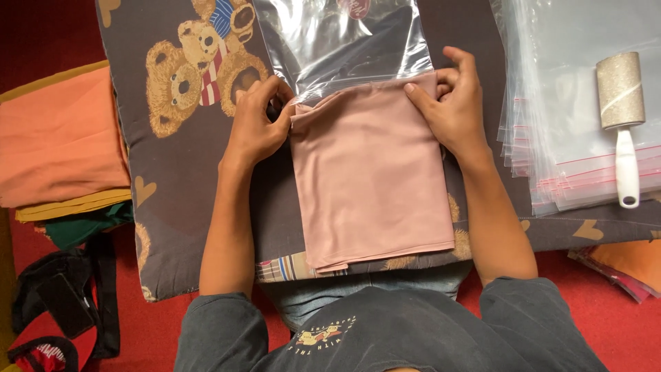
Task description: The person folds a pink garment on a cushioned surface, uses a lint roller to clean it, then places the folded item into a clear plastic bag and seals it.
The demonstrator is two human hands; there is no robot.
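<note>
Head view: my left hand and right hand each pinch a top corner of one folded pink cloth, its top edge at the mouth of one clear bag. Right of the cloth, a stack of clear bags with red strips, one lint roller on top. Left, folded orange fabric. Underneath, a bear-print cushion on red floor.

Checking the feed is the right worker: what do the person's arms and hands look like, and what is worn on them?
Both arms are bare from above the elbow down. The left hand and right hand wear no gloves, rings or watch. Short dark grey T-shirt sleeves cover the upper arms, and the shirt has a small yellow-and-red printed picture on it.
</note>
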